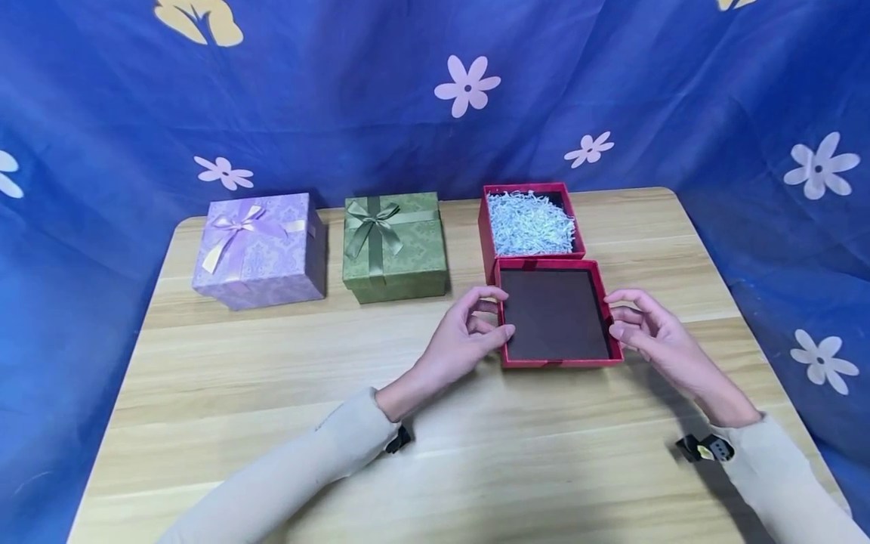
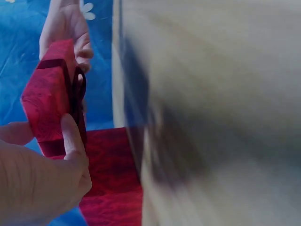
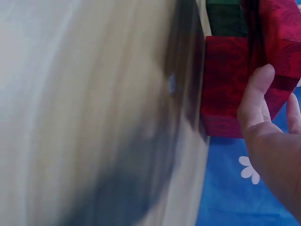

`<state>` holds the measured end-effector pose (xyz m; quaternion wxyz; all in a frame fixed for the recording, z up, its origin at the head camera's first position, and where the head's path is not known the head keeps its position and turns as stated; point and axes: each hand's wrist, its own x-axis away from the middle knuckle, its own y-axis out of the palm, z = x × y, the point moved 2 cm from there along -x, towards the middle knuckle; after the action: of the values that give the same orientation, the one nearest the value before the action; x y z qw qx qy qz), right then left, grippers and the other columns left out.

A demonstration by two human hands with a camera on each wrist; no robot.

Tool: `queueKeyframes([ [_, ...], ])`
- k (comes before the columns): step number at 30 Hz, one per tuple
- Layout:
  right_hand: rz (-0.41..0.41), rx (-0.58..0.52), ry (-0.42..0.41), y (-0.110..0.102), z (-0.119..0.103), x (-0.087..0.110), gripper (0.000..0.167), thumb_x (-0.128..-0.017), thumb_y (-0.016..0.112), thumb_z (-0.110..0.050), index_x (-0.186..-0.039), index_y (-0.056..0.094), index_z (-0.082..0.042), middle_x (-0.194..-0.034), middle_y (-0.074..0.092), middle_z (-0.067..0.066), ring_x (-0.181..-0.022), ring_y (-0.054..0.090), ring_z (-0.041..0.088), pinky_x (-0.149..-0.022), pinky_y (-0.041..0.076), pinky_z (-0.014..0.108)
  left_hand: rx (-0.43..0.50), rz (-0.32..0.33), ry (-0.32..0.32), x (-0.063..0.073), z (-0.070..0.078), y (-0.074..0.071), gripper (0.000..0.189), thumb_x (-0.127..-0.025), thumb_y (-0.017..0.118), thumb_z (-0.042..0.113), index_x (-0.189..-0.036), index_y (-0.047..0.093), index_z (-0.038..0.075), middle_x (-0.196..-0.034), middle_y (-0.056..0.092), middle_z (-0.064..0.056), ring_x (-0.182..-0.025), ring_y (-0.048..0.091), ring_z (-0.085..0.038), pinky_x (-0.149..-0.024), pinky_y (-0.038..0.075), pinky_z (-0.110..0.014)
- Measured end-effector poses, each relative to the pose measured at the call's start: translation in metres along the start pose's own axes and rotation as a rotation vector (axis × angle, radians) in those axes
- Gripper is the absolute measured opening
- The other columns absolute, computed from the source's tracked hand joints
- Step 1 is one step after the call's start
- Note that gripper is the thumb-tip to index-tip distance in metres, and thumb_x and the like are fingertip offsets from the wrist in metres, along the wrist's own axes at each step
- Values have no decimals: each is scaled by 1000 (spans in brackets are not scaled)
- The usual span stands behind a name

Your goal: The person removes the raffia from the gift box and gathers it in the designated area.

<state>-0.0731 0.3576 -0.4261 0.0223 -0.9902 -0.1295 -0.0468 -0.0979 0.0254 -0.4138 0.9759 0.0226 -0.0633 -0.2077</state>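
Here the red lid (image 1: 556, 313) is pinched, inside up, at opposite sides by the left hand (image 1: 469, 332) and the right hand (image 1: 649, 332), fingers curled on its rim, just in front of the open red box (image 1: 486, 227). If tilted toward that box, the lid could be knocked against it and the shredded paper (image 1: 530, 223) spilled.

Two ribboned boxes on the bench
A lilac gift box (image 1: 261, 249) sits beside a green gift box (image 1: 396, 245), before blue flowered cloth (image 1: 340, 98).

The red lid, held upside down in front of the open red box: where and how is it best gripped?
Probably by its two opposite side walls, one hand from each side. The red lid is wide, shallow and hollow side up, so its short upright rims give thumbs and fingers a pinch. The left hand and right hand already flank it this way.
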Motion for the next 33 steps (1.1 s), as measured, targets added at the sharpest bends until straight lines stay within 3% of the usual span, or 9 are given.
queueKeyframes([
  [4,-36,6,-18,-2,11,-2,44,-108,60,6,-150,55,-6,-134,64,9,-117,66,15,-94,58,26,-29,-11,-30,2,-9,0,63,-100,76,1,-157,54,17,-149,58,-12,-86,71,-40,-52,47,-28],
  [6,-55,21,-26,-2,17,-3,49,-108,61,7,-154,53,-5,-139,63,8,-117,67,14,-96,58,27,-36,-12,-42,2,-13,0,69,-100,76,-2,-161,51,17,-160,50,-10,-84,72,-29,-54,49,-28],
  [9,-75,39,-14,-2,24,-6,56,-107,62,7,-160,48,-4,-146,59,8,-117,66,15,-97,58,27,-56,-12,-55,0,-19,1,73,-99,76,-4,-163,49,17,-164,47,-10,-83,71,-19,-59,50,-26],
  [15,-66,100,51,0,34,-14,60,-108,63,2,-164,43,-6,-157,49,16,-121,65,15,-99,57,27,-76,-15,-68,-6,-29,1,72,-99,74,-7,-163,47,10,-164,49,-17,-80,72,-19,-72,52,-24],
  [19,-59,148,72,3,36,-19,61,-108,62,2,-165,41,-4,-162,43,24,-120,64,16,-99,56,25,-112,-13,-78,-11,-43,-2,77,-97,77,-4,-165,46,15,-165,49,-13,-70,65,-18,-68,50,-26],
  [21,-52,173,77,5,36,-20,61,-107,62,3,-164,41,-3,-162,43,26,-119,64,17,-98,56,24,-151,-7,-88,-17,-58,-4,81,-95,80,0,-165,47,24,-152,61,-10,-66,63,-18,-66,50,-28],
  [23,-42,202,83,6,34,-21,60,-106,62,4,-164,43,-2,-161,44,26,-118,63,18,-97,56,23,-194,-8,-112,-23,-76,-7,85,-94,82,5,-165,46,36,-123,75,-8,-62,62,-17,-63,50,-31],
  [27,-22,270,102,10,30,-21,59,-106,61,4,-163,46,-4,-159,48,24,-118,60,24,-93,56,21,-247,-22,-148,-31,-95,-9,91,-94,84,12,-163,41,53,-67,67,-8,-59,64,-18,-61,50,-33],
  [33,0,295,114,12,26,-24,59,-107,63,1,-163,46,-5,-159,48,23,-121,60,24,-91,55,21,-218,-25,-96,-21,-74,-5,86,-97,80,7,-169,41,36,-67,68,-7,-61,68,-20,-61,51,-34],
])
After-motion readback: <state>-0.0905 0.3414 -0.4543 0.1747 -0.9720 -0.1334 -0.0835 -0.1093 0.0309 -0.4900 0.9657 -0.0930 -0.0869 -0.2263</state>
